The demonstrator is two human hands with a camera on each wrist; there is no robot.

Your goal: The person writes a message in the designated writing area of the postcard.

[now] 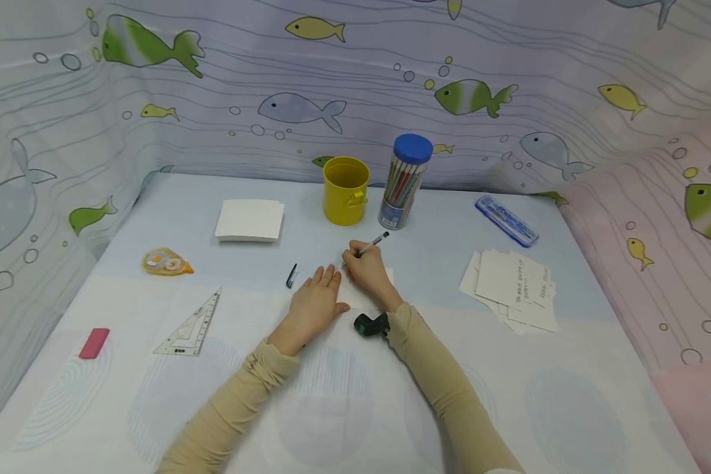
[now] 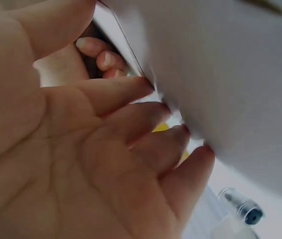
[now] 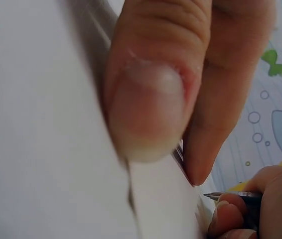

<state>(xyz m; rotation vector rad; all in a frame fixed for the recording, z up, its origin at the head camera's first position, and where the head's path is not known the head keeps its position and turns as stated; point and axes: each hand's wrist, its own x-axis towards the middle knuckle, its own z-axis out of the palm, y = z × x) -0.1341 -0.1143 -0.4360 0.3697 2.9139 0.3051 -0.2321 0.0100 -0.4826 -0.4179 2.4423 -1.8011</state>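
Observation:
My right hand pinches a pen, its tip close over a white sheet of paper. Bare metal shows at the pen tip in the right wrist view, where curled fingers surround the barrel. Flat on the sheet's left side rests my left hand, fingers straight and thumb spread. Its palm and fingertips fill much of the left wrist view. The left thumb looms large in the right wrist view, pressing near the paper edge. Left of the hands lies a pen cap.
Behind stand a yellow bucket and a blue-lidded tube of pencils. A paper stack, correction tape, set square and pink eraser lie left. Written cards and a blue case lie right.

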